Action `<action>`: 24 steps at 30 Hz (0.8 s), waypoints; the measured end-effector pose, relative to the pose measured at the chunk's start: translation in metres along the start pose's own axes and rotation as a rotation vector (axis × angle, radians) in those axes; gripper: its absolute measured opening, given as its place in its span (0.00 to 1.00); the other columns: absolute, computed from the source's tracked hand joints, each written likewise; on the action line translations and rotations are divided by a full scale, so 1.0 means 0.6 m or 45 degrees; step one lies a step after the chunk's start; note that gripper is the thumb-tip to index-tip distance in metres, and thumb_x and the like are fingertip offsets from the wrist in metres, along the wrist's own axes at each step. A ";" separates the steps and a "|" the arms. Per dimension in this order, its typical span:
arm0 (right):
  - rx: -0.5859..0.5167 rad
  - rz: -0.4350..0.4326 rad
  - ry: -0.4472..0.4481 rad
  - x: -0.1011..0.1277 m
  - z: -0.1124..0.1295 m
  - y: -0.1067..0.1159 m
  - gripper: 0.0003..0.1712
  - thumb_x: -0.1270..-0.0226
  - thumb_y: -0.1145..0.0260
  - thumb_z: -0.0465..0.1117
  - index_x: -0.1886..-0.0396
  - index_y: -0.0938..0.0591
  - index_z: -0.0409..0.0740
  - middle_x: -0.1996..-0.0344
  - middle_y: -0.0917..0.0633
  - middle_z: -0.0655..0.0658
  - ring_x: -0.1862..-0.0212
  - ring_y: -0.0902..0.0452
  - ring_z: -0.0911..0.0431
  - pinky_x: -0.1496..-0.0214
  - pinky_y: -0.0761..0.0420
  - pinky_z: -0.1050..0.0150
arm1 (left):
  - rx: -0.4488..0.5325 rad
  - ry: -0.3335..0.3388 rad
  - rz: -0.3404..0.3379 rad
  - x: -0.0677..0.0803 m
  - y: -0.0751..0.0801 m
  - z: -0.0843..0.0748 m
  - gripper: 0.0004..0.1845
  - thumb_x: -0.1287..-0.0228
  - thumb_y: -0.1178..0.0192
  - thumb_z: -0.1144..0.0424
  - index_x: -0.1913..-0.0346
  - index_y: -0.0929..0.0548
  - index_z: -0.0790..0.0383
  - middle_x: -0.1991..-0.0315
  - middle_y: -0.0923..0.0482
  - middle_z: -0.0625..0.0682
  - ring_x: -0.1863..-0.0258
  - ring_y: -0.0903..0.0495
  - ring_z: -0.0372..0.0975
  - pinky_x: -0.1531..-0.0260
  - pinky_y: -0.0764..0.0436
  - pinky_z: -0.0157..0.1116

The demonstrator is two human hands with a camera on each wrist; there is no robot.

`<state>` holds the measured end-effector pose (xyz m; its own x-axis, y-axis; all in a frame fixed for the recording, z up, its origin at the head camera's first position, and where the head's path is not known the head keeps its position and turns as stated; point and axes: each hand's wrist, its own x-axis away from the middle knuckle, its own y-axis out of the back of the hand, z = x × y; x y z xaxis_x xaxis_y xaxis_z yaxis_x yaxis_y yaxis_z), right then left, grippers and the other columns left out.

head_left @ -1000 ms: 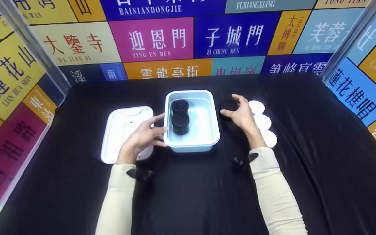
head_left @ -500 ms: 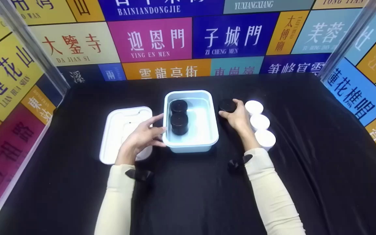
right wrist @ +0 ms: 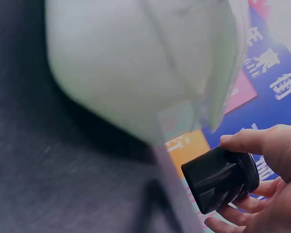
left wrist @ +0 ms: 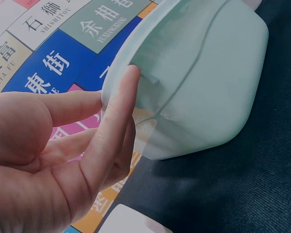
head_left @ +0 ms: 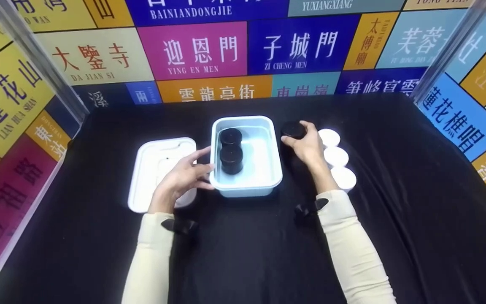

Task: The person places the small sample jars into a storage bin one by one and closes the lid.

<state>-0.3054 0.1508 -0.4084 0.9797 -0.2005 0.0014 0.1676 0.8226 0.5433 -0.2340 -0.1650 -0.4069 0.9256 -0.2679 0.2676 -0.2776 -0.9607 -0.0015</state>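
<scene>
Black jar in hand: this black jar (right wrist: 218, 179) is just to the right of the box (head_left: 249, 185), near its far half; it looks clear of the worktop (head_left: 243, 249).
Jar's feel: I'd judge it stiff and fairly light, though the contents are hidden; the glossy wall could slide if I pinch lazily.
Best hold: opposite sides close to the wider end, thumb facing fingers, leaving the narrower body free.
Right hand: my right hand (head_left: 309, 147) has thumb and fingers clamped on that jar by its wider end.
Left hand: my left hand (head_left: 182, 176) rests against the box's left side, fingers spread apart and fairly straight at the rim.
Box's feel: thin-walled, probably light plastic, so a knock might shift it; the rim seems the steadiest place to touch.
Black jars, count: three; one in my right hand, two standing inside the box along its left wall, one behind the other (head_left: 231, 159).
White jars, count: three white jars (head_left: 336, 157) in a row, right of the box; I see mainly their tops.
Boxes, count: one.
Lids, count: one white lid (head_left: 150, 169), lying left of the box, partly behind my left hand.
</scene>
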 end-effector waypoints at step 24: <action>-0.256 0.214 0.145 0.050 0.079 0.031 0.42 0.39 0.27 0.42 0.26 0.34 0.42 0.32 0.25 0.39 0.36 0.25 0.47 0.30 0.23 0.55 | 0.000 -0.004 -0.006 -0.002 0.001 0.003 0.35 0.27 0.44 0.69 0.21 0.42 0.54 0.51 0.18 0.70 0.67 0.12 0.44 0.66 0.09 0.41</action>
<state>-0.2782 0.1350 -0.3582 0.9997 -0.0004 -0.0231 0.0088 0.9306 0.3659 -0.2352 -0.1654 -0.4088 0.9278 -0.2635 0.2643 -0.2731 -0.9620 -0.0004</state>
